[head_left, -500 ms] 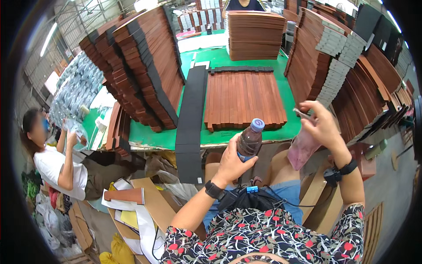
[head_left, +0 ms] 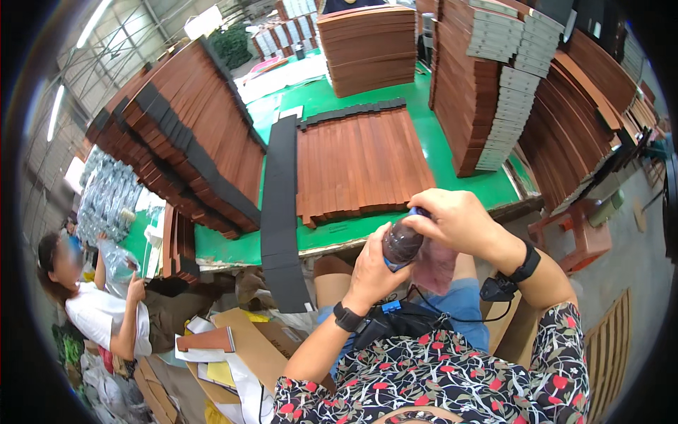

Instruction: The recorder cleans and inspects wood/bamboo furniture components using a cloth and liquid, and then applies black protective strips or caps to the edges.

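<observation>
My left hand (head_left: 381, 270) is wrapped round a plastic bottle (head_left: 403, 243) with dark contents, held above my lap at the table's near edge. My right hand (head_left: 452, 225) has its fingers closed over the blue cap (head_left: 419, 211), hiding most of it. Below that hand hangs a pinkish, see-through pouch (head_left: 435, 267); how it is held is hidden. On the green table (head_left: 339, 234), a row of reddish-brown wood strips (head_left: 364, 162) lies just beyond the bottle. A long black strip (head_left: 281, 191) runs along their left side and hangs over the edge.
Tall stacks of brown slats stand at the left (head_left: 191, 127), the right (head_left: 462, 92) and the back (head_left: 367, 49). A person in white (head_left: 106, 311) handles a clear bag at far left. An open cardboard box (head_left: 247, 343) sits beside my left arm, and a reddish stool (head_left: 583, 237) at right.
My right hand has moved left with the pinkish pouch and closed on the bottle's cap. The bottle is slightly lower in my left hand. My view has turned and tilted.
</observation>
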